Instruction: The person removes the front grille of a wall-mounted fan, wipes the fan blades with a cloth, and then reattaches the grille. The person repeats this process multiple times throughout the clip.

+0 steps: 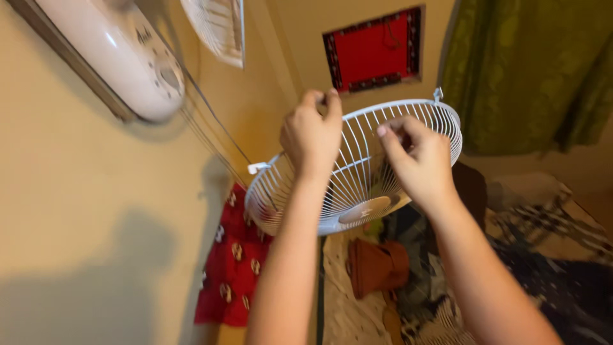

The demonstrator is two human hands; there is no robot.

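Observation:
A round white wire fan guard (357,185) is held up in front of me, tilted, its solid centre disc low in the middle. My left hand (311,135) grips the guard's near rim, fingers curled over the wires. On the right side my right hand (418,160) pinches the wires close to the rim. A small white clip (258,167) sticks out at the guard's left edge and another clip (438,94) at its top right.
A white wall fan body (121,57) is mounted at the upper left on a beige wall, with cords hanging from it. Red patterned cloth (233,262) hangs below. A brown bag (377,265) lies on patterned bedding. A green curtain (530,70) hangs at the right.

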